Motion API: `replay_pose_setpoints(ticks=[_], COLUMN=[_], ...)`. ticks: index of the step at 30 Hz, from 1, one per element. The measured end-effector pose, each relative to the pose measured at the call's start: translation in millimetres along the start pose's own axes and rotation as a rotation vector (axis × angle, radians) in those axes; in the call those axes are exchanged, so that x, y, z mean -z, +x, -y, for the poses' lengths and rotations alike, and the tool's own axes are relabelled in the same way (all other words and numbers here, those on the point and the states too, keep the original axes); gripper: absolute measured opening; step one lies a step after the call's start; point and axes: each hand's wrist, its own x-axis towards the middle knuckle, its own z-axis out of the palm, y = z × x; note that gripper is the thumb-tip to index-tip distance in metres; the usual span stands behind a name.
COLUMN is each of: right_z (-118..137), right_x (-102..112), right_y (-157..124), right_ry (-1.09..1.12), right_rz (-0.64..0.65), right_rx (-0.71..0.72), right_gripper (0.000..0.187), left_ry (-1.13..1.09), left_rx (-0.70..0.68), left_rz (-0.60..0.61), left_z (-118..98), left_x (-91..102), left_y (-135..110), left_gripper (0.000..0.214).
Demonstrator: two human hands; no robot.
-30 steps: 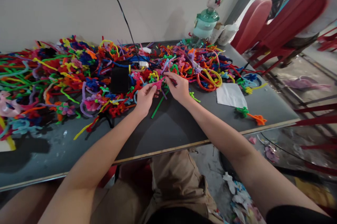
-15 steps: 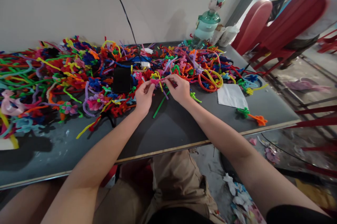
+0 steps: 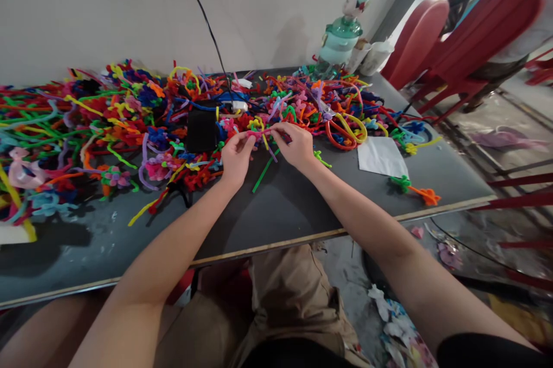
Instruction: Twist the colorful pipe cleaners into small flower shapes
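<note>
Both hands meet over the dark table (image 3: 276,212), in front of a heap of pipe cleaners. My left hand (image 3: 237,158) pinches a pink pipe cleaner piece (image 3: 256,134) between thumb and fingers. On its other side my right hand (image 3: 294,146) is closed on the same piece, fingertips pressed together. Yellow and purple bits hang at that spot; whether they are joined to the pink one I cannot tell. Below the hands a green pipe cleaner (image 3: 264,175) slants over the table. A black phone-like slab (image 3: 201,130) lies left of my left hand.
Colourful pipe cleaners (image 3: 129,109) are heaped along the wall. Scissors with red and yellow handles (image 3: 352,131) and a white sheet (image 3: 380,156) lie to the right, near an orange pipe-cleaner flower (image 3: 427,196). A green-lidded bottle (image 3: 339,42) stands behind. Red chairs (image 3: 488,40) are beyond the table.
The view has shifted very slightly. Both hands stay at nearly the same place, still pinching the pink pipe cleaner piece.
</note>
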Motion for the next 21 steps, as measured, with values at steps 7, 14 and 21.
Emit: replay_pose_setpoints(ticks=[7, 14, 21], right_z=[-4, 0, 7], right_x=[-7, -18, -17], right_y=[1, 0, -5], right_ry=[0.331, 0.669, 0.493], right_rz=[-0.042, 0.064, 0.060], right_rx=[-0.135, -0.313, -0.187], right_gripper=[0.020, 0.052, 0.044], left_ry=[-0.042, -0.033, -0.015], left_rx=[-0.012, 0.026, 0.025], left_rz=[0.227, 0.398, 0.389], left_z=[-5, -10, -8], left_x=[3.4, 5.2, 5.2], left_y=[1, 0, 0], left_gripper=[0.030, 0.033, 0.038])
